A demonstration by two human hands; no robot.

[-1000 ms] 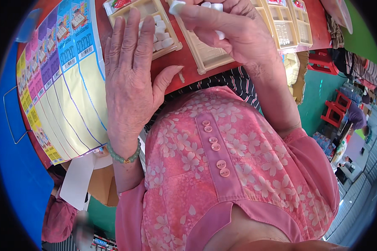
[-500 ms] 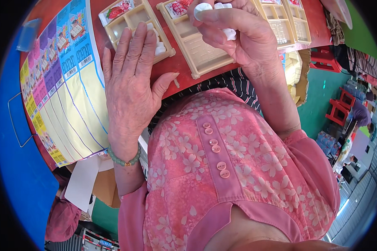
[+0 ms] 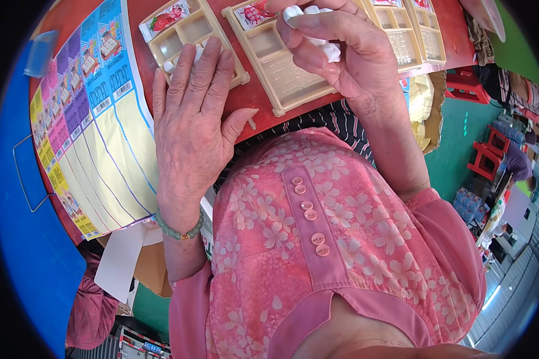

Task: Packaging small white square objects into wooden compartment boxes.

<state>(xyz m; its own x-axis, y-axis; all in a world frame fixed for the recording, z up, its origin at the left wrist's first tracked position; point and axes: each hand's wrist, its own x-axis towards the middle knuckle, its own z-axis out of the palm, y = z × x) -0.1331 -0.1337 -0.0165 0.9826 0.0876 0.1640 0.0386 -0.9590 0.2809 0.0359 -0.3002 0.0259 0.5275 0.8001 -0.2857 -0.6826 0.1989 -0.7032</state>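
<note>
My left hand [image 3: 194, 119] lies flat, its fingers stretched over the lower compartment of a beige plastic tray [image 3: 242, 78]. White pieces [image 3: 169, 67] peek out beside and between those fingers; the rest are hidden. A strawberry-printed packet [image 3: 169, 19] sits in that tray's top compartment. To the right, my right hand [image 3: 356, 51] is closed around several small white marshmallow-like pieces [image 3: 331, 52], one pinched between thumb and finger. It hovers above a second beige tray [image 3: 276, 103], whose large lower compartment shows bare ribbed plastic. Another strawberry packet [image 3: 254, 13] lies in this second tray's top compartment.
More beige trays [image 3: 428, 39] stand at the right on the red table [image 3: 236, 99]. Printed card sheets [image 3: 117, 161] cover the table's left side, with a clear plastic box [image 3: 41, 54] beyond. Red stools [image 3: 490, 152] and an open carton [image 3: 435, 110] are at the right.
My left hand has shifted slightly right and down over its tray, uncovering white pieces at the left. My right hand has moved a little right, still holding its white pieces.
</note>
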